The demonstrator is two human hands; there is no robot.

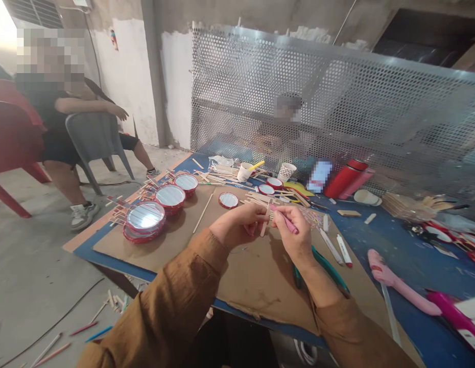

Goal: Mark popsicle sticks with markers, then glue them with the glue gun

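Observation:
Over the cardboard sheet (256, 291), my left hand (248, 221) is closed on a thin wooden stick (263, 228), held upright. Beside it my right hand (294, 230) grips a pink pen-like tool (286, 221), its tip touching or very near the stick. Green-handled pliers or scissors (331, 268) lie partly under my right forearm. To the left stand round red-rimmed pieces with shiny tops (146, 215), with sticks jutting from their sides. A smaller red-rimmed disc (228, 200) lies nearer my left hand.
Loose sticks (218, 178), a paper cup (244, 173) and a red bottle (345, 178) are along the back. A pink glue gun (398, 286) and a marker (344, 250) lie right. Behind the table rises a perforated metal panel (237, 76). A person sits on a grey chair (94, 134) at left.

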